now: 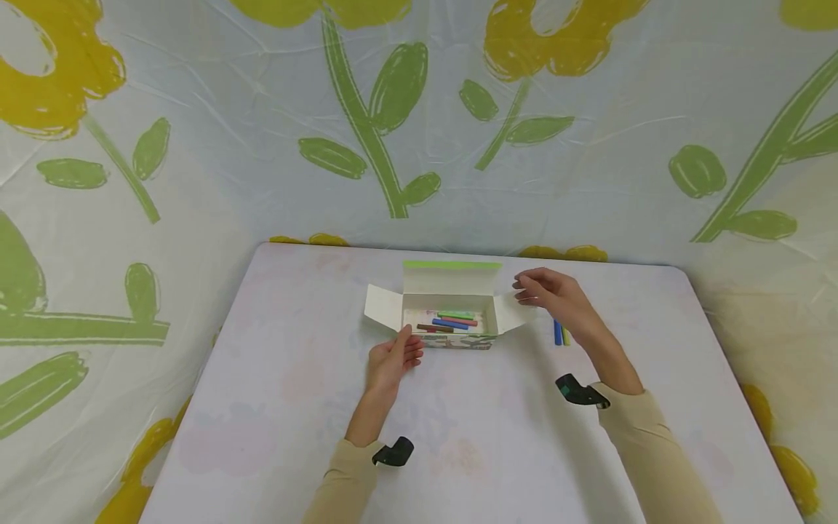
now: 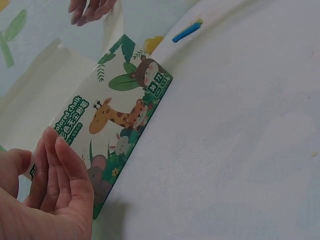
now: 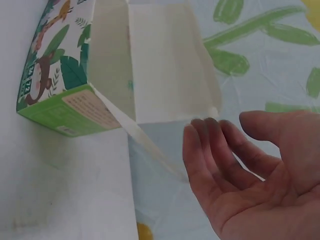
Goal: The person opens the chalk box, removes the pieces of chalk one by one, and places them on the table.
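An open chalk box (image 1: 466, 343) with jungle animals printed on its front stands near the back of the table. Inside it lie several coloured chalk sticks (image 1: 450, 324). My left hand (image 1: 388, 364) holds the front wall by its left corner, thumb over the rim and fingers against the printed face (image 2: 117, 117). Beside the right end flap, my right hand (image 1: 559, 298) hovers with loosely bent fingers and nothing in it. In the right wrist view its fingertips appear close to the raised flaps (image 3: 170, 65). Blue and yellow-green chalks (image 1: 559, 333) lie on the table under the right forearm.
The box's lid (image 1: 452, 278) stands up at the back, and its left flap (image 1: 383, 307) spreads outward. The pale table (image 1: 471, 437) ends at a back edge just behind the box, where a flower-printed cloth (image 1: 262, 109) hangs.
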`<action>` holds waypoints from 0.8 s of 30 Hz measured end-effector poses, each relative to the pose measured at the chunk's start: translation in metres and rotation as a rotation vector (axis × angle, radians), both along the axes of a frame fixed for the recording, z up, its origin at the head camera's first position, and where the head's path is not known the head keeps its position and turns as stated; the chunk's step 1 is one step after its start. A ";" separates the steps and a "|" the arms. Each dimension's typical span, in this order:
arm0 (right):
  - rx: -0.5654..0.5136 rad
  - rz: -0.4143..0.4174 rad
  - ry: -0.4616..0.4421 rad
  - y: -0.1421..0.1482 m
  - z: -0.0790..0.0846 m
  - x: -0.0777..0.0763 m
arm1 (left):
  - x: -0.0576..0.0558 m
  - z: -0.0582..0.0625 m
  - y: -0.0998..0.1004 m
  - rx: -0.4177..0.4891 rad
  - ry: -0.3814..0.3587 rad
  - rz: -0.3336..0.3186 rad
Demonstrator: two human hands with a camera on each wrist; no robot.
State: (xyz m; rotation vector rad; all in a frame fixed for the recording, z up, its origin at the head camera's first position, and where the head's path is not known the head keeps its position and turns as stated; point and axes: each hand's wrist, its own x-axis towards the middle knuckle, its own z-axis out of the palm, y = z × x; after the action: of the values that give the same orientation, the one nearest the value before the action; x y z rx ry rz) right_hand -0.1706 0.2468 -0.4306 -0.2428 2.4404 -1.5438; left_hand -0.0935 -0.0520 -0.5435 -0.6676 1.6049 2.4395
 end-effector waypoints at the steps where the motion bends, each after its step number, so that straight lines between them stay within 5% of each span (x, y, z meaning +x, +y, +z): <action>1: 0.008 0.017 0.008 -0.003 -0.001 0.000 | 0.000 0.000 0.000 0.000 -0.001 0.004; 18: 0.054 0.238 0.085 -0.062 -0.033 -0.004 | -0.001 0.001 0.000 -0.014 -0.014 0.002; 24: 0.103 0.375 0.218 -0.079 -0.048 -0.007 | -0.002 0.000 0.000 -0.008 -0.013 -0.001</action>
State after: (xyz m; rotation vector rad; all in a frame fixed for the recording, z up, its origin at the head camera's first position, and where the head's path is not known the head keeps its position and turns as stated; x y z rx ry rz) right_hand -0.1779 0.1679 -0.4790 -0.8351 2.4397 -1.2819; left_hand -0.0951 -0.0523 -0.5436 -0.6822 1.6112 2.4243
